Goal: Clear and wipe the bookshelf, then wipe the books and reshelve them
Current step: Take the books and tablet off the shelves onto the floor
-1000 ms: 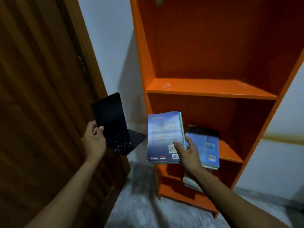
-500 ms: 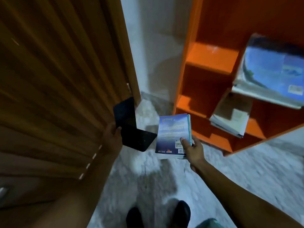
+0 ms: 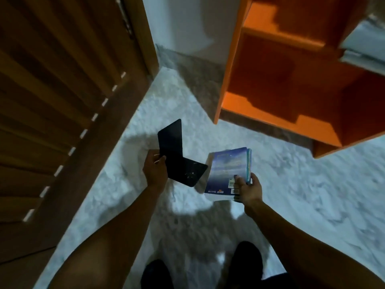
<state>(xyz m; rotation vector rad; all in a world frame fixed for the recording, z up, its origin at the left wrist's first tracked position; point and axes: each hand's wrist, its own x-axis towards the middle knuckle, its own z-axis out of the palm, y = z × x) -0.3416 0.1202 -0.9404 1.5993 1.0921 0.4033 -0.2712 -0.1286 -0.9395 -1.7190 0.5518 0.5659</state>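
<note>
Floor: pale marbled floor [image 3: 291, 197] is filling the middle of your view, with your two dark shoes [image 3: 245, 261] showing at 6 o'clock.
Door: brown slatted wooden door [image 3: 58, 101] is running along the 9 o'clock side.
Bookshelf: orange bookshelf [image 3: 291, 84] is standing at 1 to 2 o'clock, its lower compartments showing bare orange boards.
Shelved books: a blurred stack of pale-edged books [image 3: 362, 44] is poking out of the shelf at 2 o'clock, at the frame's edge.
Left hand: your left hand [image 3: 155, 172] is gripping a black L-shaped bookend [image 3: 179, 157], thumb on the near face and fingers wrapped behind the upright plate; the bookend's flat foot is pointing toward 3 o'clock.
Right hand: your right hand [image 3: 249, 188] is pinching the lower right corner of a blue book [image 3: 227, 170], thumb on the cover, fingers curled underneath.
Book position: you are holding the blue book above the floor at centre, just beside the bookend's foot, well apart from the shelf.
</note>
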